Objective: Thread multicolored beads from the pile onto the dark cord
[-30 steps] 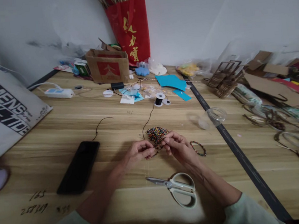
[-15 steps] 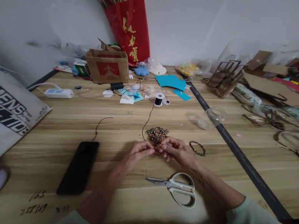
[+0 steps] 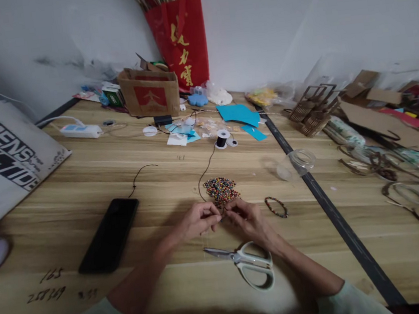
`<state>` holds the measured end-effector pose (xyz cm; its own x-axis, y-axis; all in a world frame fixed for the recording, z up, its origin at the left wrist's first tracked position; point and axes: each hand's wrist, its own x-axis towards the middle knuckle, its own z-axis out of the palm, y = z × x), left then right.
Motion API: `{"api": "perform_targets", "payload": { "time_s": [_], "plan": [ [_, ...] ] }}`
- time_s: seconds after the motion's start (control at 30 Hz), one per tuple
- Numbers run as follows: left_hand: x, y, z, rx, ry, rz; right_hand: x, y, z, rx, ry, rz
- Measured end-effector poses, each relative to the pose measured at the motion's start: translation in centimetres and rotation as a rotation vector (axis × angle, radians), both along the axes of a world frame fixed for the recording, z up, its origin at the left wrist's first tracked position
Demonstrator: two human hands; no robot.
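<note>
My left hand (image 3: 196, 220) and my right hand (image 3: 245, 217) meet fingertip to fingertip just in front of a pile of small coloured beads (image 3: 221, 189) on the wooden table (image 3: 83, 181). Both hands are pinched shut on a thin black thread (image 3: 204, 172) that runs back to a black spool (image 3: 223, 139). A finished bead bracelet (image 3: 276, 207) lies right of my right hand. White-handled scissors (image 3: 246, 262) lie on the table just in front of my hands.
A black phone (image 3: 109, 234) lies to the left. A clear plastic cup (image 3: 296, 162) lies on its side to the right. A brown paper bag (image 3: 150, 91), a red bag (image 3: 180, 40), blue paper (image 3: 239, 114), a power strip (image 3: 80, 131) and cardboard scraps (image 3: 379, 117) crowd the back and right.
Both hands have drawn back a little from the bead pile toward me, still pinched together on the thread.
</note>
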<state>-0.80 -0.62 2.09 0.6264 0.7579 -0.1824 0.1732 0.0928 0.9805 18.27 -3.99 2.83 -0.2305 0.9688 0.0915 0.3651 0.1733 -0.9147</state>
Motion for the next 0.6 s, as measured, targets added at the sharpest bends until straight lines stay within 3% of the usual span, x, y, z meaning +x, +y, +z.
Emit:
{"api": "perform_targets", "payload": {
  "time_s": [0.1, 0.23, 0.6],
  "plan": [
    [0.7, -0.1, -0.5, 0.296, 0.216, 0.048, 0.5, -0.1, -0.8, 0.151, -0.238, 0.082],
    [1.4, -0.7, -0.3, 0.589, 0.442, -0.012, 0.9, -0.1, -1.5, 0.221, -0.363, 0.133],
    [1.3, -0.3, -0.4, 0.781, 0.48, 0.029, 1.3, -0.1, -2.3, 0.238, -0.336, 0.068]
  ]
}}
